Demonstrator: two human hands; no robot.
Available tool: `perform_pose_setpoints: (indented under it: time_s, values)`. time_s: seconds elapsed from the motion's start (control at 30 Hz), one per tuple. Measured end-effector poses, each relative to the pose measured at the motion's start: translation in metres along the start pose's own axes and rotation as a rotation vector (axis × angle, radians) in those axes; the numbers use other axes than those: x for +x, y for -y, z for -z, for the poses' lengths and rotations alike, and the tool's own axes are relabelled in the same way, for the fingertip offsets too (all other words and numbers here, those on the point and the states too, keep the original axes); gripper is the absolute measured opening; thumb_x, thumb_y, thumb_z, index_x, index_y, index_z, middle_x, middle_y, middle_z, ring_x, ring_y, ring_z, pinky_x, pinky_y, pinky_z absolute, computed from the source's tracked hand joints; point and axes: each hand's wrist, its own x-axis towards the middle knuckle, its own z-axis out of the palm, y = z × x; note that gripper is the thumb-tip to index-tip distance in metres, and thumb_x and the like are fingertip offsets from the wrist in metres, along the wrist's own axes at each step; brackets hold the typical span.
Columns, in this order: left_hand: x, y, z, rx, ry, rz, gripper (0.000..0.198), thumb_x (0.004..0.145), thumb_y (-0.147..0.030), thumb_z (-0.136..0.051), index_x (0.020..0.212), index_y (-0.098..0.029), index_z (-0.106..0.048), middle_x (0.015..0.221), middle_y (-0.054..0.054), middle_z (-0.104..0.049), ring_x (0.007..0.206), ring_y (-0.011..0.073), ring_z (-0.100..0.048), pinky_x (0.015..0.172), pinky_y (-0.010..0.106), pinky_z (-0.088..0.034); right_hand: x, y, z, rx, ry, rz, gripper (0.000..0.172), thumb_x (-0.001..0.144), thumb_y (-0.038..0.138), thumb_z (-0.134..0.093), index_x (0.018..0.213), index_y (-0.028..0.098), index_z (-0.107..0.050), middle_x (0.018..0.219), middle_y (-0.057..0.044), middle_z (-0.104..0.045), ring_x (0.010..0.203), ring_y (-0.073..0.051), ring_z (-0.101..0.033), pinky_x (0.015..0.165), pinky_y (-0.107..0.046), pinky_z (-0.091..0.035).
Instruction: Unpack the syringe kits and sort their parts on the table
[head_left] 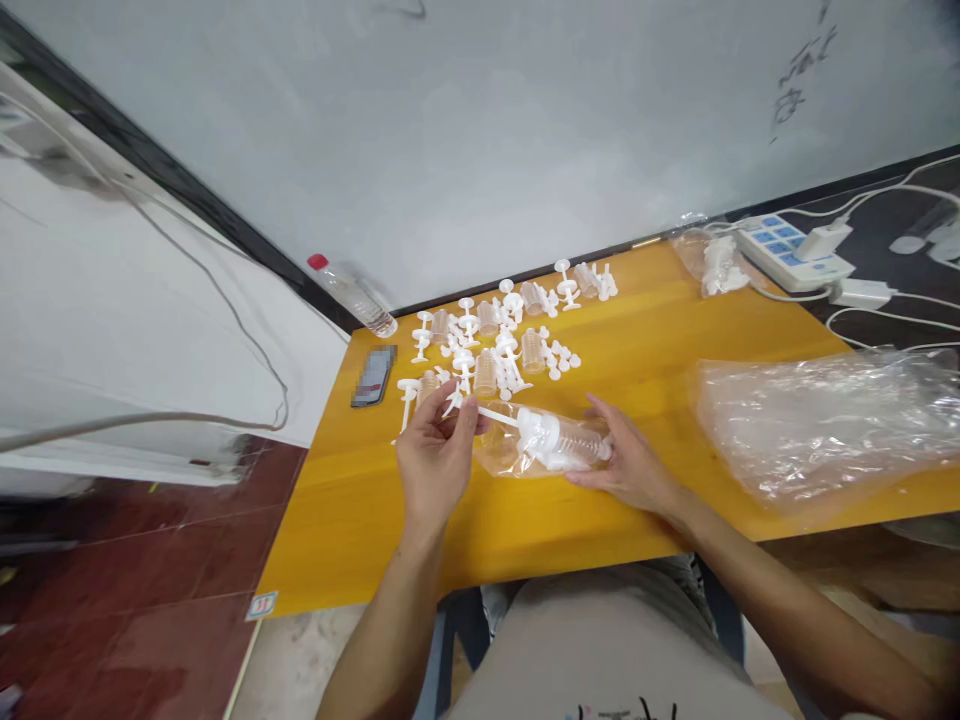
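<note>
A clear plastic bag [504, 455] lies between my hands, holding a ribbed clear bottle [581, 443] and white plastic parts [541, 436]. My left hand [439, 450] pinches the end of a white stem that sticks out of the bag's left side. Around the bottle's base, at the bag's right end, curl the fingers of my right hand [619, 455]. Behind the bag, several ribbed clear bottles [485, 372] stand or lie in two rows, with white pump parts [463, 368] and small white pieces [561, 358] beside them.
A red-capped water bottle [356, 297] and a phone [373, 376] are at the table's back left. Large clear plastic bags [825, 425] cover the right side. A power strip [795, 255] with cables and a small bag of white parts [720, 265] sit at the back right.
</note>
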Motion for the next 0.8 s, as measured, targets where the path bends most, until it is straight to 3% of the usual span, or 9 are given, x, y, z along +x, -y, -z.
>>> perform_pose_setpoints:
  time_s: [0.13,0.3,0.37,0.47,0.67,0.8]
  values:
    - [0.003,0.009,0.005,0.001,-0.011,0.073,0.062,0.076,-0.055,-0.085,0.122,-0.015,-0.071,0.077,0.000,-0.071,0.061,0.0136,-0.071,0.066,0.029,-0.064,0.003,0.003,0.002,-0.067,-0.020,-0.027,0.110,0.073,0.069,-0.083,0.162,0.026,-0.035,0.147,-0.018,-0.055,0.139,-0.039,-0.051,0.117,-0.060,-0.040]
    - [0.008,0.015,0.010,-0.084,0.004,0.148,0.052,0.072,-0.051,-0.089,0.104,-0.016,-0.069,0.075,-0.002,-0.069,0.055,0.0104,-0.068,0.061,0.024,-0.062,0.000,-0.005,-0.002,-0.037,-0.039,0.003,0.107,0.075,0.067,-0.082,0.162,0.026,-0.035,0.145,-0.018,-0.054,0.134,-0.037,-0.055,0.113,-0.058,-0.045]
    - [0.009,0.015,0.014,-0.119,-0.036,0.146,0.049,0.073,-0.049,-0.089,0.103,-0.016,-0.068,0.073,-0.003,-0.068,0.054,0.0094,-0.067,0.060,0.022,-0.061,-0.001,-0.007,-0.001,-0.053,-0.060,0.001,0.104,0.076,0.067,-0.082,0.161,0.027,-0.036,0.142,-0.017,-0.055,0.129,-0.035,-0.058,0.110,-0.056,-0.047]
    - [0.011,0.010,0.024,-0.178,-0.191,0.074,0.044,0.073,-0.044,-0.089,0.101,-0.016,-0.068,0.070,-0.005,-0.064,0.054,0.0085,-0.065,0.060,0.022,-0.061,-0.001,-0.007,0.002,-0.116,-0.104,0.011,0.099,0.077,0.067,-0.081,0.158,0.027,-0.041,0.137,-0.015,-0.057,0.124,-0.032,-0.060,0.107,-0.052,-0.051]
    - [0.035,0.000,0.072,-0.136,-0.480,-0.167,0.022,0.078,-0.027,-0.081,0.094,-0.018,-0.069,0.060,-0.008,-0.054,0.049,0.0080,-0.053,0.057,0.025,-0.057,0.006,-0.010,0.015,-0.362,-0.170,0.153,0.077,0.085,0.066,-0.074,0.147,0.025,-0.053,0.134,-0.016,-0.058,0.125,-0.034,-0.058,0.108,-0.050,-0.050]
    - [0.046,0.007,0.119,-0.127,-0.626,-0.190,0.011,0.079,-0.018,-0.075,0.083,-0.019,-0.064,0.050,-0.010,-0.044,0.049,0.0097,-0.045,0.054,0.024,-0.051,0.009,-0.011,0.027,-0.578,-0.060,0.259,0.080,0.085,0.070,-0.072,0.146,0.021,-0.055,0.132,-0.018,-0.061,0.122,-0.036,-0.059,0.108,-0.055,-0.048]
